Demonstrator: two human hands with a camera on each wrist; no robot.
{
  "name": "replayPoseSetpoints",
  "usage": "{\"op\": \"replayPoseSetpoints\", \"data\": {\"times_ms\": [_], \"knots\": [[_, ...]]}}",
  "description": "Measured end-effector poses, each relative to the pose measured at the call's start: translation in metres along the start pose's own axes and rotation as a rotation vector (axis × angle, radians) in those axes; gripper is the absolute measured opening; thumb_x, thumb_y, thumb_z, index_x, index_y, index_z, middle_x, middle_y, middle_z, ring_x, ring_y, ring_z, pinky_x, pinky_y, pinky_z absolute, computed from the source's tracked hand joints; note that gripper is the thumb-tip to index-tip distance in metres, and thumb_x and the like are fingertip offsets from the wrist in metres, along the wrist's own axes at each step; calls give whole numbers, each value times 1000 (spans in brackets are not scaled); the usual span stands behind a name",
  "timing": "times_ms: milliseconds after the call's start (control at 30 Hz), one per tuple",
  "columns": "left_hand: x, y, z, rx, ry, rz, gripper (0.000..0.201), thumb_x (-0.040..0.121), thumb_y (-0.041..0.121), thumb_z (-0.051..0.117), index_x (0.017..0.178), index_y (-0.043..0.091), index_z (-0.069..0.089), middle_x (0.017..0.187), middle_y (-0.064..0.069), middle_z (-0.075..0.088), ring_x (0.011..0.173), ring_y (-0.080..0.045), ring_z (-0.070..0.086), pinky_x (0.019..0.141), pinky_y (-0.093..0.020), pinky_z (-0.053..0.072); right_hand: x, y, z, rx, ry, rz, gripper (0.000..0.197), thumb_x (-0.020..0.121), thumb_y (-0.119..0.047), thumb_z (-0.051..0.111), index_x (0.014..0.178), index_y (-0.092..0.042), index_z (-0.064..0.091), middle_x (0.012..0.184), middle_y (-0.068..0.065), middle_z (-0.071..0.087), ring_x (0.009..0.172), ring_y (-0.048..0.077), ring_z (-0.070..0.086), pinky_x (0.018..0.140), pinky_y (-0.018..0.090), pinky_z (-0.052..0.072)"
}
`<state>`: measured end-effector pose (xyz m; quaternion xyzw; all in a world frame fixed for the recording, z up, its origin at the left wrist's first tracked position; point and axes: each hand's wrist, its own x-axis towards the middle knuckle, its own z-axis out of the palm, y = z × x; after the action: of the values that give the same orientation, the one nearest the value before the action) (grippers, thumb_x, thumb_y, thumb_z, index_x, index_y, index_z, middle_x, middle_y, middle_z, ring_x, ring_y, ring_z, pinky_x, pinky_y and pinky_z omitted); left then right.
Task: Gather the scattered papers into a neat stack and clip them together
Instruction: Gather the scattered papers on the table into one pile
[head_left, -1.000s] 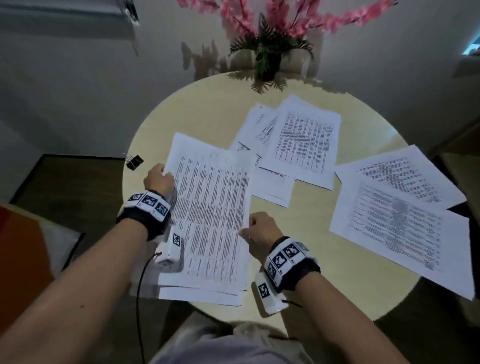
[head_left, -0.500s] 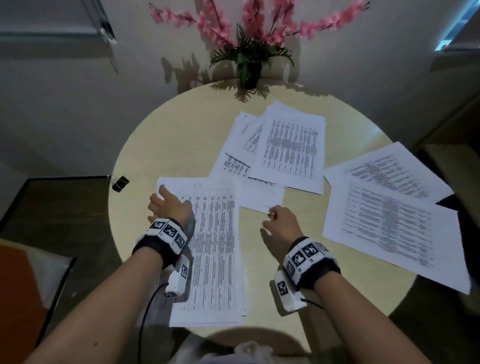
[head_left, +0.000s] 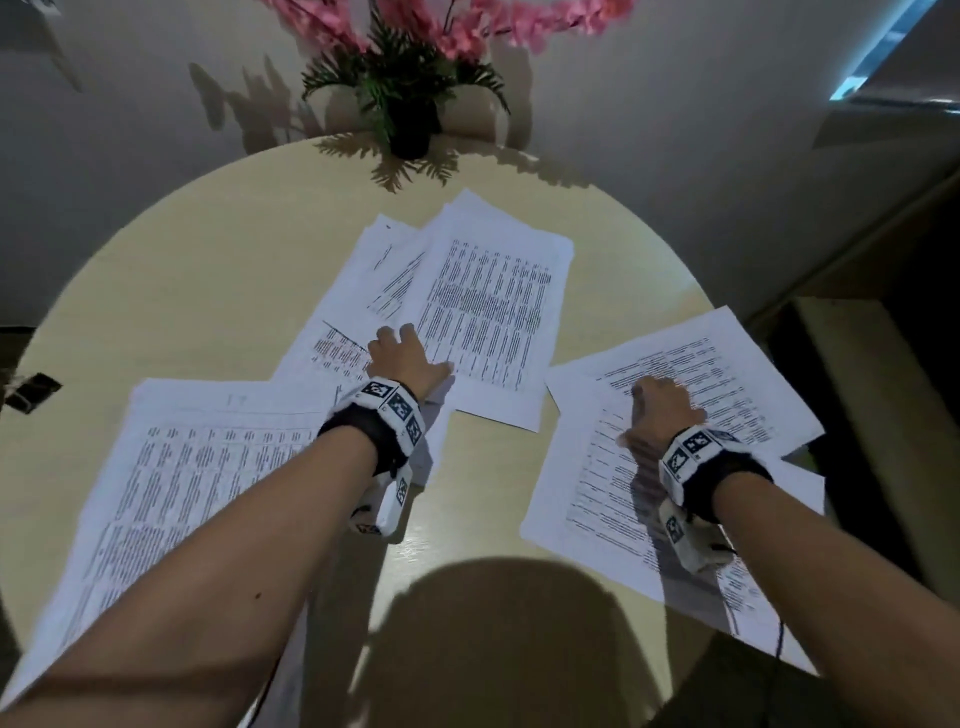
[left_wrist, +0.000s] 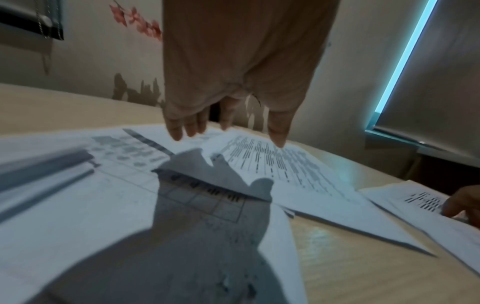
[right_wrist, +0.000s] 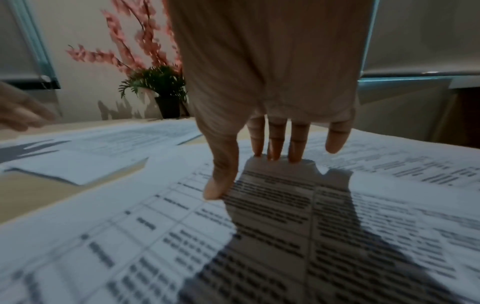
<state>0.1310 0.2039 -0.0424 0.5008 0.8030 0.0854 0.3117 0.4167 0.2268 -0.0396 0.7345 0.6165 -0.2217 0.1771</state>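
Printed white papers lie in three groups on a round beige table (head_left: 197, 291). A gathered pile (head_left: 197, 467) lies near left. A fanned middle group (head_left: 483, 312) lies at the centre, and my left hand (head_left: 402, 358) rests flat on its near edge, fingers (left_wrist: 182, 127) straight and spread. Two overlapping sheets (head_left: 675, 441) lie at the right; my right hand (head_left: 660, 410) presses on them with straight fingers (right_wrist: 276, 142) touching the paper. A black binder clip (head_left: 31, 392) sits at the table's far left edge.
A dark pot of pink flowers (head_left: 410, 124) stands at the table's far edge against the wall. The right sheets overhang the table's right rim. A dark cabinet (head_left: 857, 389) stands close on the right. A window blind (left_wrist: 428, 82) shows in the left wrist view.
Both hands left the gathered pile at the near left. The left hand reached forward onto the middle group, and the right hand moved right onto the right sheets.
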Motion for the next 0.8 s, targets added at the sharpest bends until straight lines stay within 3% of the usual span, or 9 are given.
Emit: {"op": "replayPoseSetpoints", "data": {"times_ms": [100,200,267,367,433,533,633,700,800], "knots": [[15,2,14,78,-88,-106,102,76,52,66,145,2,11,153,-22,8,141,-39,11,110,-54,24,17,-1,3,33,-50,-74,11,77,-15,69,81,-22,61,108,8,60,123,36,43,103,52,37],[24,-2,26,161,-46,-103,101,73,52,68,144,8,12,152,-20,8,140,-41,10,110,-57,21,33,-15,2,40,-61,-238,31,75,-4,60,53,-25,60,98,6,65,112,37,52,94,48,43],[25,-1,29,166,-33,-82,93,73,49,69,142,12,18,150,-19,11,138,-42,12,109,-57,21,39,-28,-5,54,-48,-319,19,73,-13,72,79,-29,62,107,8,54,113,36,49,92,48,43],[23,0,28,196,-48,-69,81,75,44,70,137,16,25,148,-18,15,136,-42,15,108,-57,24,51,-47,-12,81,-40,-379,78,66,-20,82,131,-22,39,134,14,34,123,37,37,97,55,41],[21,-1,28,225,-61,-34,72,78,45,66,135,21,28,145,-16,19,133,-42,18,106,-57,28,53,-68,-11,142,-33,-447,90,63,-25,84,137,-19,32,138,16,31,126,38,35,100,54,39],[16,1,27,137,-41,-21,51,86,48,49,128,21,36,135,-13,29,126,-37,27,101,-53,31,48,-104,3,55,-111,-650,111,50,-79,62,137,-17,32,139,14,36,123,35,37,101,50,38],[16,8,26,-23,50,-18,43,91,39,44,127,14,39,132,-14,35,124,-35,31,100,-49,32,36,-123,12,70,-154,-758,83,75,-50,67,140,-15,31,143,12,37,128,32,35,105,47,35],[22,12,20,-32,56,22,43,91,29,47,129,12,39,136,-15,34,127,-35,29,101,-48,32,30,-105,14,337,-51,-673,64,86,-28,63,140,-11,34,145,12,37,131,28,37,110,41,32],[38,12,8,65,12,77,52,88,32,54,134,11,38,141,-16,31,131,-36,26,102,-49,33,16,-43,22,558,279,-111,57,88,-26,57,138,-5,38,147,15,37,135,30,35,113,44,27]]}}
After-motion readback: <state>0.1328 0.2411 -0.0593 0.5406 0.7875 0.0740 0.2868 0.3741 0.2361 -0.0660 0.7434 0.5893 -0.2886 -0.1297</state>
